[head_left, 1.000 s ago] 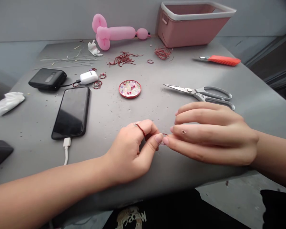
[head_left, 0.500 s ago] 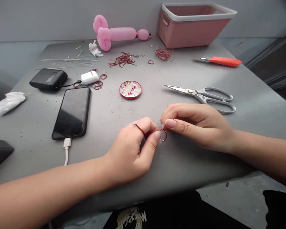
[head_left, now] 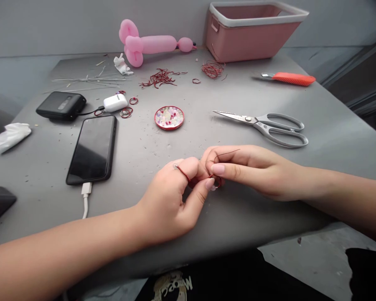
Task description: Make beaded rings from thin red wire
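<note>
Clear passage runs between the phone point(head_left: 92, 150) and the lid of beads point(head_left: 169, 128). The scissors point(head_left: 253, 120), just beyond the right hand point(head_left: 260, 175), obstruct its forward travel; farther back, the pink bin point(head_left: 247, 44) and balloon point(head_left: 158, 44) limit rear access.

Pink balloon point(head_left: 158, 44) beside pink bin point(head_left: 242, 44)

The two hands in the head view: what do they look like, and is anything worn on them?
Both are gloveless, with no sleeves showing on the forearms. The left hand wears a thin dark-red band with a small pale bead. The right hand shows no jewellery.
</note>
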A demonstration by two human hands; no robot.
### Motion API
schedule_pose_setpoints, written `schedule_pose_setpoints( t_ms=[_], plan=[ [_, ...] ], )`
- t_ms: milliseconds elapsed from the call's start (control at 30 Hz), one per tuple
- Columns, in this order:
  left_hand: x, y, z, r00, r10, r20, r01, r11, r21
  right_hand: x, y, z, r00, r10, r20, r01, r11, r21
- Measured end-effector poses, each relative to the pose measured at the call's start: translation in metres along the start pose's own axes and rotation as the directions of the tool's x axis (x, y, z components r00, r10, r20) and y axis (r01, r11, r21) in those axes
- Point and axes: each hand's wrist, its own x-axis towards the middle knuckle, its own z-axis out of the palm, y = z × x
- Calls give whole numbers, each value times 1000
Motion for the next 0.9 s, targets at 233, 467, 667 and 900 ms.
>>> schedule_pose_setpoints(
  t_ms=[233,467,667,900],
  plan=[
    [-2,0,2,994,101,43,-105,987,120,-3,-7,-1,976,206,67,-209,978,29],
    [-3,1,1,988,153,23,-154,985,81,3,2,-3,984,171,49,-178,942,285],
    [-1,0,1,994,107,30,-110,987,113,5,7,-5,975,145,-168,-45,870,490],
    [0,0,-1,998,52,-22,-52,999,-9,0,9,-2,989,-12,-145,62,934,351]
  ],
)
